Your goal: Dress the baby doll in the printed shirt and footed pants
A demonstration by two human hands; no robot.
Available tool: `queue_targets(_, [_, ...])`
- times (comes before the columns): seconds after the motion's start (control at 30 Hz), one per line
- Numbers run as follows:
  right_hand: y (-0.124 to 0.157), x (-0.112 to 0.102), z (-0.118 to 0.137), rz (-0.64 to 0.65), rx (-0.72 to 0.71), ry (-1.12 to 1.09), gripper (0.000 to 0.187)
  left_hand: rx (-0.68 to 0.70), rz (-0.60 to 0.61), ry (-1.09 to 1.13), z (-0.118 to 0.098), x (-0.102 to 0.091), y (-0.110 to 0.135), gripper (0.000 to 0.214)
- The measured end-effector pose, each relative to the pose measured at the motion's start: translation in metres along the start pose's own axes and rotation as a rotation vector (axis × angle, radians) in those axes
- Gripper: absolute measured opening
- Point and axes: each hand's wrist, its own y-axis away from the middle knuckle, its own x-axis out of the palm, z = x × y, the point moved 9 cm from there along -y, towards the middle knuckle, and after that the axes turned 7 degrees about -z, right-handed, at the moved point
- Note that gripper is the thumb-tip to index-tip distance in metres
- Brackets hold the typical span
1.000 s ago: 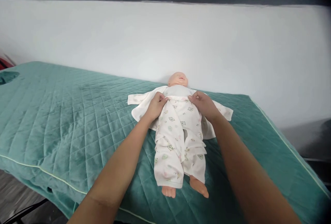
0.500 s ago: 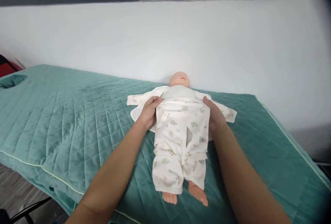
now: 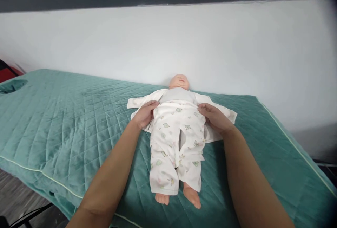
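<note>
A baby doll lies on its back, head toward the wall and bare feet toward me. Printed white baby pants cover its legs, with the waistband across its belly and a slit at the crotch. Beneath its torso a white baby jacket is spread open, sleeves out to both sides. My left hand pinches the waistband at the left edge. At the opposite edge, my right hand has its fingers on the waistband, thumb partly hidden. The doll's chest shows pale grey above the pants.
A green quilted cover lies over the bed, with a face hole at the far left. The white wall stands directly behind the doll's head. A black metal leg shows at lower left.
My right hand has turned, its back and fingers now showing at the waistband's side. The waistband lies flatter on the belly. The whole view has shifted slightly.
</note>
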Motion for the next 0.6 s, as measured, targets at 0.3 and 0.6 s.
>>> queue_targets(0.3, [0.006,-0.009,0.006,0.034,-0.030,0.330,0.021,0.006,0.095,-0.080,-0.011,-0.005,0.005,0.025])
queue_targets(0.6, [-0.008,-0.020,0.003,-0.331,-0.131,0.644,0.021,0.015,0.067,-0.040,-0.013,-0.007,0.005,0.040])
